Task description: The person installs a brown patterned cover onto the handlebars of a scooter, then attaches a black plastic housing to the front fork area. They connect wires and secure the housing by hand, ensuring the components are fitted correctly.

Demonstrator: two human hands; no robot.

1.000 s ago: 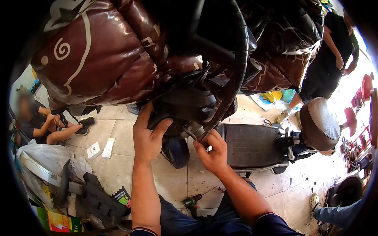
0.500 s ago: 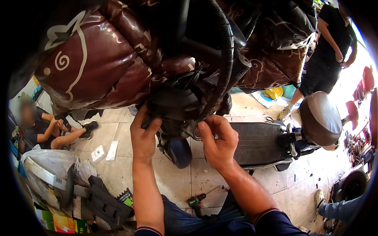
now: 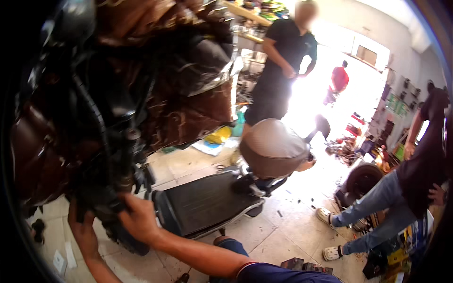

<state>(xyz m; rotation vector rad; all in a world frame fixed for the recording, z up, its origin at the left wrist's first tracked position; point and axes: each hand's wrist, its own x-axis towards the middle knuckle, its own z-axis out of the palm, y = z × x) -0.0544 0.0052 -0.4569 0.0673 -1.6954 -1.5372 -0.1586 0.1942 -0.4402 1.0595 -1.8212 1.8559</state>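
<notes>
A scooter with a long dark footboard (image 3: 203, 203) and a padded seat (image 3: 271, 146) stands before me, its front end at the left. My left hand (image 3: 84, 231) is closed at the lower edge of a black housing (image 3: 96, 200) under the handlebar; its thumb shows and the other fingers are partly hidden. Just right of it, my right hand (image 3: 139, 219) is closed against the same dark parts, its fingertips hidden. A ribbed black cable sleeve (image 3: 92, 106) hangs above the hands. A brown quilted cover (image 3: 188, 111) drapes over the scooter's front.
A person in black (image 3: 283, 66) stands beyond the seat. Another in jeans (image 3: 377, 203) stands at the right, by a tyre (image 3: 363, 179) and piled parts. Farther off, a person in red (image 3: 339, 78) is in the bright doorway. A yellow bag (image 3: 219, 135) lies on the tiled floor.
My view has swung to the right, so the scooter and both hands now appear farther left. Both hands stay at the scooter's front. The doorway and the person in jeans have come into fuller view.
</notes>
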